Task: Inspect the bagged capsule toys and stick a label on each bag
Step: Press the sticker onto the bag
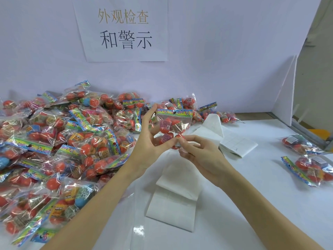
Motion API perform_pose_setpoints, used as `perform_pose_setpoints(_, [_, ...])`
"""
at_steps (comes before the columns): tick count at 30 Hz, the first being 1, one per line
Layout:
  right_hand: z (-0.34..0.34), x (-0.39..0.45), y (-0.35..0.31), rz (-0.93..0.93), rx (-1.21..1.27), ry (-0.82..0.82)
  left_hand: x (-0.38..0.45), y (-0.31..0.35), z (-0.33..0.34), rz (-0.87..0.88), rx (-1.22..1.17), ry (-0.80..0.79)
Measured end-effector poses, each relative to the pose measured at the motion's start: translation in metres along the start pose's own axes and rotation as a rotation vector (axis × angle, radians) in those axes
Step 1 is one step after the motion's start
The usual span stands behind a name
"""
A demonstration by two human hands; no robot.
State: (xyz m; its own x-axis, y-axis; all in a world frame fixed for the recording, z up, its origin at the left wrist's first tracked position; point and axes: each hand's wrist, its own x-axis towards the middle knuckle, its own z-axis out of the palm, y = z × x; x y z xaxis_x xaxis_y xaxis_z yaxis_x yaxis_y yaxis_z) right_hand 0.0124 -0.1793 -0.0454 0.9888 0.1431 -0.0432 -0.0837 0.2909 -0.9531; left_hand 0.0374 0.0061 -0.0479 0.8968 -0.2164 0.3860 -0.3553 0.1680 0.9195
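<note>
Behind left hand, bag half-hidden

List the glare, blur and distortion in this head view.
Head view: glare streaks the cellophane of the bag pile and the held bag; wide-angle bending curves the foam board at right; the sign reads sharp, the edges soften.

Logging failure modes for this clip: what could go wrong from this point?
The left hand holds the bag by its edges while the right hand pinches its lower corner; it could slip into the unlabelled pile. The label, if there, could stick creased on crinkly film.
</note>
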Motion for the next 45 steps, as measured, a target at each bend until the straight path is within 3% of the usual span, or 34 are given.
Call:
perform_pose_setpoints(6, [-0.006,0.002,-0.001,-0.022,0.034,-0.020,0.003,0.000,-0.004,-0.149,-0.161,-0.001])
perform_pose_setpoints(11, [-0.002,-0.001,-0.001,-0.003,-0.051,-0.058,0.004,-0.001,-0.004,-0.140,-0.054,0.057])
perform_pose_setpoints(15, [-0.003,-0.001,0.000,-0.021,-0.077,-0.014,0.002,-0.001,-0.005,-0.151,0.056,0.014])
perform_pose_setpoints(25, [-0.004,0.004,0.000,0.034,0.082,-0.049,0.004,-0.006,-0.007,-0.176,0.109,0.018])
perform_pose_setpoints(31, [-0.005,0.004,0.006,-0.033,-0.198,-0.012,0.003,-0.003,-0.004,-0.236,-0.009,-0.017])
perform_pose_setpoints(39, [-0.014,0.003,-0.009,-0.056,-0.236,-0.019,0.005,0.000,-0.005,-0.233,0.057,0.024])
perform_pose_setpoints(41, [-0.022,0.003,-0.024,-0.083,-0.032,-0.025,0.006,0.001,-0.008,-0.191,-0.013,0.078])
perform_pose_setpoints(42, [-0.026,0.000,-0.034,-0.112,0.185,-0.097,0.007,0.001,-0.011,-0.167,-0.051,0.118])
perform_pose_setpoints(45, [-0.042,-0.013,-0.054,-0.222,1.036,-0.639,0.007,0.000,-0.014,-0.037,0.112,0.242])
